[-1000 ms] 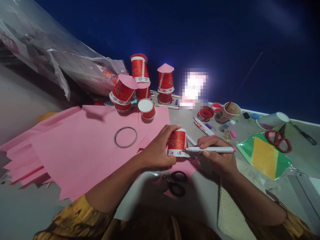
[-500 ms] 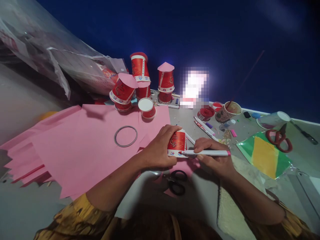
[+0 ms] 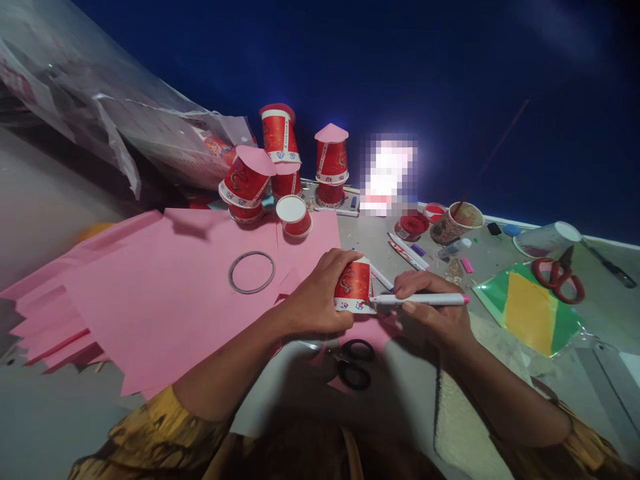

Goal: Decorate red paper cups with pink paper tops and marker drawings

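My left hand is wrapped round the left side of a red paper cup with a gold dragon and a white band along its lower edge. Between the fingers of my right hand is a white marker pen with a pink end. Its tip is at the cup's lower right side; whether it touches cannot be made out. Below the cup lie scissors with black handles, their blades partly hidden. Large sheets of pink paper spread out to the left, with a grey ring on them.
Several stacked red cups with pink tops stand at the back, near a cup on its side. To the right are loose markers, a cup with a stick, red-handled scissors and a green-yellow packet.
My right hand has shifted slightly right and up with the marker, whose tip moved from the cup's lower band toward its right edge. My left hand and the cup stay nearly still.
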Action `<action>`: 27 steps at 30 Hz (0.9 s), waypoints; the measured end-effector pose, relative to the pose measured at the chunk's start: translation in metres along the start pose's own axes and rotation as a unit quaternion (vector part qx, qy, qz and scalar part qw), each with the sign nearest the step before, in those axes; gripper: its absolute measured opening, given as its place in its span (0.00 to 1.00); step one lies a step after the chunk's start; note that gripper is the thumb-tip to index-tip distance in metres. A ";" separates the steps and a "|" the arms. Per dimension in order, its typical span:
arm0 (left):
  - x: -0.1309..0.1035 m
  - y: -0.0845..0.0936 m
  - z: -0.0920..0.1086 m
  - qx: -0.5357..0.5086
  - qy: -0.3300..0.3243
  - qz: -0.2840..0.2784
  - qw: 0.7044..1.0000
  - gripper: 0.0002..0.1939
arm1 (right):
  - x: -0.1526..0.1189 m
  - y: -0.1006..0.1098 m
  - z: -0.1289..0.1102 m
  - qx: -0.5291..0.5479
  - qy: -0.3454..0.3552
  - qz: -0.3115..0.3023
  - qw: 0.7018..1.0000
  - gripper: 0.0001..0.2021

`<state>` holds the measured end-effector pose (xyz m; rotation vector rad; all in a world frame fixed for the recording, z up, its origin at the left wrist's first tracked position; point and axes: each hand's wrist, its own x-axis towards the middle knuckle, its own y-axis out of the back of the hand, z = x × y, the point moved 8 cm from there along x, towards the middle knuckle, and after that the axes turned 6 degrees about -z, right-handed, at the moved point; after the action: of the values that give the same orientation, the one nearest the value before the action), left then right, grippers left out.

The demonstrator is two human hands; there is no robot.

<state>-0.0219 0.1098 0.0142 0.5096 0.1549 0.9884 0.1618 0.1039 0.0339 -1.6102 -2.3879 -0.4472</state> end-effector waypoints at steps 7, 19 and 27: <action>0.000 -0.001 -0.001 0.001 0.011 -0.007 1.000 0.48 | 0.000 -0.004 -0.001 0.002 -0.012 -0.011 1.000 0.04; 0.000 -0.003 -0.003 0.006 0.005 -0.011 1.000 0.48 | 0.001 -0.015 -0.008 -0.018 -0.005 -0.049 0.999 0.03; 0.000 -0.004 -0.004 0.004 0.002 -0.016 1.000 0.48 | 0.002 -0.016 -0.009 -0.041 -0.007 -0.062 0.997 0.02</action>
<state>-0.0200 0.1087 0.0089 0.5105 0.1698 0.9584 0.1468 0.0969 0.0406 -1.5074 -2.5206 -0.5656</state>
